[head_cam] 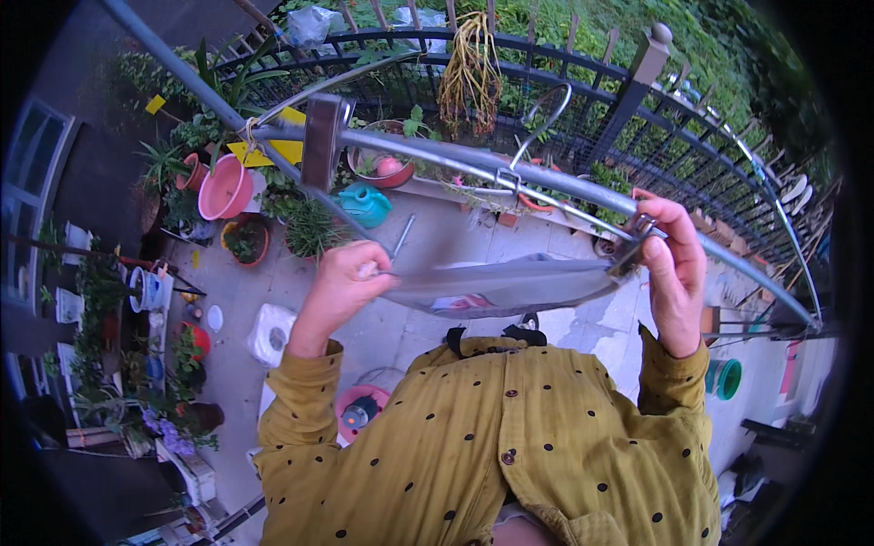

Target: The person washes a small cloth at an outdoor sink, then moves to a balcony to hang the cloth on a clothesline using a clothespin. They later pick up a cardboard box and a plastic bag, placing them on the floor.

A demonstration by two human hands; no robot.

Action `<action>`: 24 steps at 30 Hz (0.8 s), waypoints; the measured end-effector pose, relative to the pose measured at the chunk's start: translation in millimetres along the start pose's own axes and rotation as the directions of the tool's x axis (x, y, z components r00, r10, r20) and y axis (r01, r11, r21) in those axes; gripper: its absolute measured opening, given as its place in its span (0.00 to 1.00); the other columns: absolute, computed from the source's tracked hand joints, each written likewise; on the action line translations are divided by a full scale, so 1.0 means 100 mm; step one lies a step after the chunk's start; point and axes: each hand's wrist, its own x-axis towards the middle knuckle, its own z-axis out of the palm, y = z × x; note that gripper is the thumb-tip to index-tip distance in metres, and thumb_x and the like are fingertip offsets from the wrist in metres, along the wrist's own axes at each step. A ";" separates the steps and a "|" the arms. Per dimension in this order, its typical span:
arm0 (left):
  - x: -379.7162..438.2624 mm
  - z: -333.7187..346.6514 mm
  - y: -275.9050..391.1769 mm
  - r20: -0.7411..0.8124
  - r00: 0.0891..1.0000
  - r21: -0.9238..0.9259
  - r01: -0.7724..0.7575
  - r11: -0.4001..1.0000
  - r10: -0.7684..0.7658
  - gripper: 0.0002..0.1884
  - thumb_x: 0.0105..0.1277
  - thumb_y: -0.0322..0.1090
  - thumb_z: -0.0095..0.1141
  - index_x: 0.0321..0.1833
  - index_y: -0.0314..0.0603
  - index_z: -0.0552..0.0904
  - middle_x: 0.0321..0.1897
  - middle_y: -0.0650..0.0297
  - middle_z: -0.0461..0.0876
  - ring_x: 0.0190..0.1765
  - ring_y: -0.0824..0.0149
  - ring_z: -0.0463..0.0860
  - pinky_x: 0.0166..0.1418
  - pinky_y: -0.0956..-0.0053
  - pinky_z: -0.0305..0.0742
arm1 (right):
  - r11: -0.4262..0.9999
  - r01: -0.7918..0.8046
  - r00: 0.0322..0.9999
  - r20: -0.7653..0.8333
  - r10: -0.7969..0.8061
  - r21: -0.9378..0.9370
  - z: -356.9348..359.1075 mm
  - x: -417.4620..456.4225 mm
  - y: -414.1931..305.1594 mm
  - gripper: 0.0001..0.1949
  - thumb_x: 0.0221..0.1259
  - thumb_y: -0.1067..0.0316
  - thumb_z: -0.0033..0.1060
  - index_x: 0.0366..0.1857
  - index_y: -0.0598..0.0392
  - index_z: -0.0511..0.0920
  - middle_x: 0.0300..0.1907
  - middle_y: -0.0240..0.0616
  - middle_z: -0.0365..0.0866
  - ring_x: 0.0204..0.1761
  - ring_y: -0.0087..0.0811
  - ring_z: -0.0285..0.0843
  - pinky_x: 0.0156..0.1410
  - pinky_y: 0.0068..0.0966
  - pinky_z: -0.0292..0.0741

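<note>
A grey garment with a red and white print is stretched between my two hands. Its left end is pinched in my left hand, bunched between thumb and fingers. At its right end, my right hand grips a metal clip of a clip hanger. The hanger's thin metal bar runs just in front of a thicker metal pole. From the bar rises a wire hook; whether it touches the pole I cannot tell. The hanger's other clip, dark and blurred, sits at the left with no cloth in it.
A second pole crosses at the left, tied with string. Behind stands a dark metal fence with dried plants hanging on it. Below are a pink pot, a teal watering can and a pink basin.
</note>
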 end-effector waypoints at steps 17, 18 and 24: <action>0.44 1.62 -0.45 0.189 0.975 -0.550 0.203 0.810 -0.116 0.05 0.61 0.33 0.63 0.33 0.40 0.81 0.25 0.70 0.79 0.26 0.74 0.79 0.29 0.76 0.72 | 0.911 0.326 0.945 0.070 -0.319 -0.254 0.32 0.22 -0.89 0.08 0.70 0.64 0.53 0.42 0.57 0.73 0.41 0.41 0.70 0.43 0.29 0.70 0.50 0.23 0.68; 0.44 1.63 -0.45 0.354 0.927 -0.636 0.338 0.694 -0.127 0.08 0.66 0.35 0.62 0.35 0.39 0.81 0.24 0.74 0.77 0.26 0.82 0.74 0.27 0.82 0.68 | 0.911 0.319 0.947 0.054 -0.316 -0.261 0.29 0.22 -0.90 0.08 0.71 0.65 0.52 0.43 0.57 0.73 0.41 0.41 0.70 0.43 0.29 0.70 0.50 0.23 0.69; 0.28 1.70 -0.59 0.245 0.969 -0.437 0.140 0.888 -0.033 0.05 0.64 0.31 0.62 0.37 0.38 0.82 0.24 0.71 0.78 0.27 0.80 0.75 0.28 0.81 0.70 | 0.891 0.287 0.954 0.024 -0.298 -0.351 -0.15 0.17 -0.86 0.07 0.73 0.66 0.48 0.47 0.56 0.72 0.47 0.39 0.68 0.48 0.26 0.70 0.53 0.22 0.72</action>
